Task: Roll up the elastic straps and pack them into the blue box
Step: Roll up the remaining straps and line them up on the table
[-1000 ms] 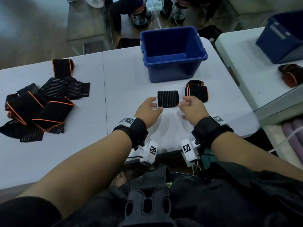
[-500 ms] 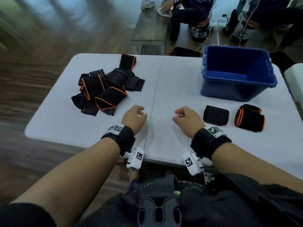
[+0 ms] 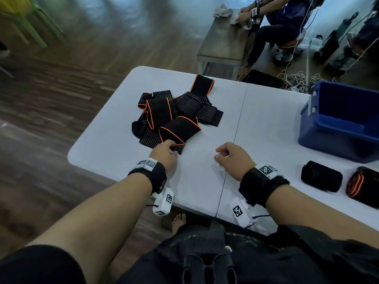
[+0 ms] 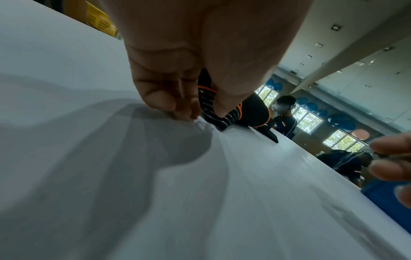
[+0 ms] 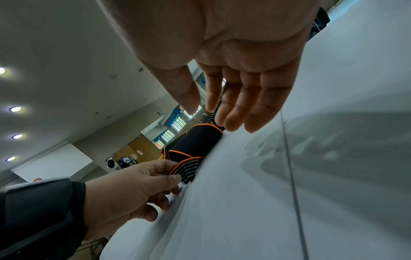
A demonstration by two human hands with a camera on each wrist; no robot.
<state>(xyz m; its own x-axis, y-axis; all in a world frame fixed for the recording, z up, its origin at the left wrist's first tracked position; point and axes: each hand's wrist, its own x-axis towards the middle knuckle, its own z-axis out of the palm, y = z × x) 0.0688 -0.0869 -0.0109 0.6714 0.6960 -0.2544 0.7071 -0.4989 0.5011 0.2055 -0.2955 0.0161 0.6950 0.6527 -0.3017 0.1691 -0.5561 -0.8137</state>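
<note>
A heap of unrolled black elastic straps with orange edging (image 3: 174, 111) lies on the left half of the white table (image 3: 266, 119). My left hand (image 3: 167, 150) pinches the near end of one strap (image 4: 208, 103) between thumb and fingers, down at the table surface. The same pinched strap end (image 5: 188, 168) shows in the right wrist view. To its right, my right hand (image 3: 223, 155) hovers over bare table with relaxed fingers (image 5: 235, 112) and holds nothing. Two rolled straps (image 3: 321, 176) (image 3: 363, 186) rest at the right, in front of the blue box (image 3: 338, 119).
The table's near and left edges are close to my hands. A seam (image 3: 233, 144) runs down the table's middle. Behind the table stand a grey bench (image 3: 223, 44) and a seated person (image 3: 283, 19), with cables on the floor.
My view has swung left from the box to the heap. The left hand has reached forward and taken hold of a strap end. The right hand has left the rolled strap and moved left.
</note>
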